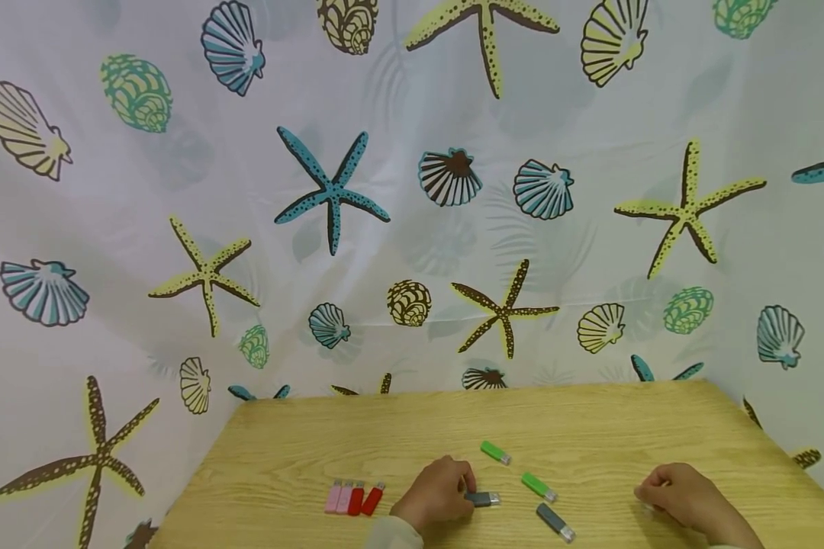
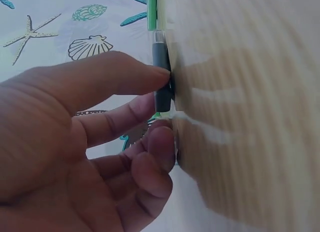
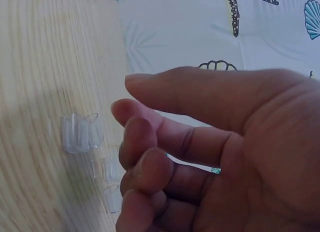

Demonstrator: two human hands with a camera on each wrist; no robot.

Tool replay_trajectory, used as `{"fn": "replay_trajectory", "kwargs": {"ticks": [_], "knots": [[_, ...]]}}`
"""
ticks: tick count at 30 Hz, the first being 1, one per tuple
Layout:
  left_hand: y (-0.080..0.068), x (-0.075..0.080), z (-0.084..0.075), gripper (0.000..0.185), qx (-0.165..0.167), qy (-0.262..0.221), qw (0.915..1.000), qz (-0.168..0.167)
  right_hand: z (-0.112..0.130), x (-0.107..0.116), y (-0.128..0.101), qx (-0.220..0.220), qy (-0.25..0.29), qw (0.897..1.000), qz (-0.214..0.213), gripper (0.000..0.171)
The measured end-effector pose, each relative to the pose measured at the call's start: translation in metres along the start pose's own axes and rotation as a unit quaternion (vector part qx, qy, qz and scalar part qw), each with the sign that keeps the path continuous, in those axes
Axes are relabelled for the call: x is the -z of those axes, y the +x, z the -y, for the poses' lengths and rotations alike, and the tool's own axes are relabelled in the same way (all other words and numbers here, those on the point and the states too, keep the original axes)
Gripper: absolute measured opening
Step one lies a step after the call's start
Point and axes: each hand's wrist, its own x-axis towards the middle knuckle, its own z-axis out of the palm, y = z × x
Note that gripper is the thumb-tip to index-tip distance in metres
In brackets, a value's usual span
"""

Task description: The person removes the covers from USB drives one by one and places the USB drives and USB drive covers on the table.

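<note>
My left hand (image 1: 436, 492) pinches a grey USB stick (image 1: 482, 499) lying on the wooden table. In the left wrist view the thumb lies against the grey USB stick (image 2: 162, 77) near its middle, with the index fingertip partly hidden behind it. My right hand (image 1: 687, 499) hovers over the table at the right, fingers loosely curled, holding nothing. Beside its fingertips, in the right wrist view, several small clear plastic caps (image 3: 77, 134) lie on the table. A second grey USB stick (image 1: 555, 522) lies to the right of the left hand.
Two green USB sticks (image 1: 539, 486) lie just beyond the grey ones. Left of my left hand, two pink USB sticks (image 1: 338, 497) and two red ones (image 1: 355, 501) form a row on the wooden table (image 1: 281, 435). A shell-patterned curtain (image 1: 398, 335) hangs around the table's back and sides.
</note>
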Motion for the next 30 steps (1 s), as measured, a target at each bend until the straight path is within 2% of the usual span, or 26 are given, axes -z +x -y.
{"fn": "replay_trajectory", "kwargs": {"ticks": [5, 12, 18, 26, 30], "knots": [[-0.002, 0.002, -0.002, 0.016, 0.001, 0.013, 0.9999, -0.008, 0.002, -0.002, -0.001, 0.022, 0.007, 1.000, 0.003, 0.018], [-0.005, 0.003, -0.003, 0.016, 0.008, 0.010, 0.9998, -0.012, 0.013, -0.009, 0.000, 0.025, -0.021, 0.999, -0.014, 0.019], [-0.006, 0.006, -0.003, 0.015, 0.003, 0.008, 0.9998, -0.016, 0.020, -0.014, 0.001, 0.053, -0.017, 0.998, -0.002, 0.021], [-0.015, 0.021, -0.012, 0.013, -0.007, -0.012, 0.9999, -0.007, 0.040, -0.026, 0.002, 0.040, -0.016, 0.999, -0.006, 0.020], [-0.020, 0.031, -0.019, 0.013, -0.021, -0.020, 0.9996, -0.008, 0.055, -0.030, 0.002, 0.076, 0.001, 0.997, 0.017, 0.023]]}}
